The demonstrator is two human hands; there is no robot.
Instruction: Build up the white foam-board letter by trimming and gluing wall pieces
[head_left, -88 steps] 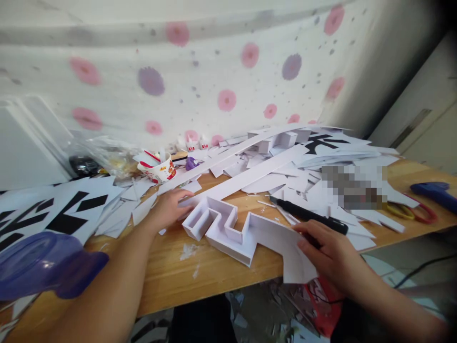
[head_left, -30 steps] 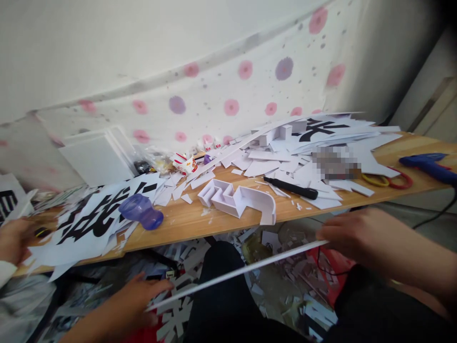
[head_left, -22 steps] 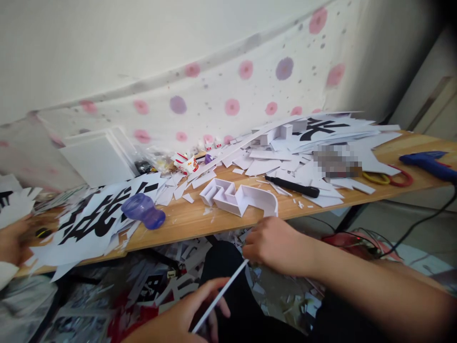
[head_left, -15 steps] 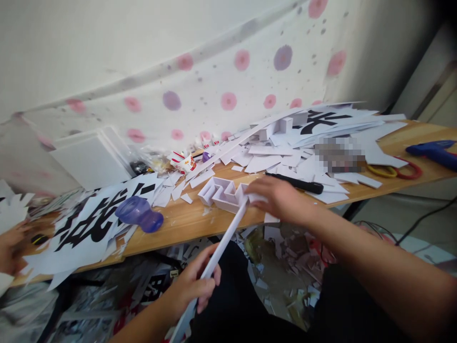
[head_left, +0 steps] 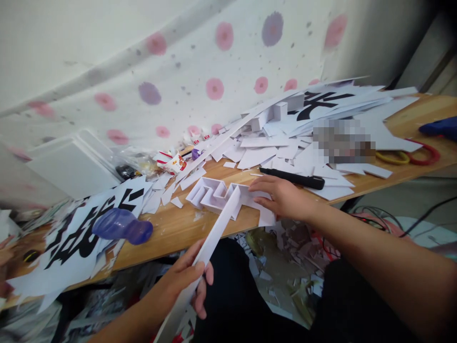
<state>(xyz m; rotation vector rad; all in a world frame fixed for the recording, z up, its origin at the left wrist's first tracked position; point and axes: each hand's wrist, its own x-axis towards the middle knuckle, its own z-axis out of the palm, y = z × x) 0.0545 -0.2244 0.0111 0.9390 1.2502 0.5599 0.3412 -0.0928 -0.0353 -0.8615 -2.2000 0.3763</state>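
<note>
Both hands bare on my side: left hand [head_left: 183, 275], right hand [head_left: 282, 196]. Left forearm [head_left: 137, 312] bare as far as it shows, right forearm [head_left: 360, 245] same. Below that I'm in black legwear [head_left: 232, 293], plain and matte, rounded outline at the knee. Second black patch [head_left: 352, 300] under my right arm (same garment? can't tell). Seams too dark to read.
</note>
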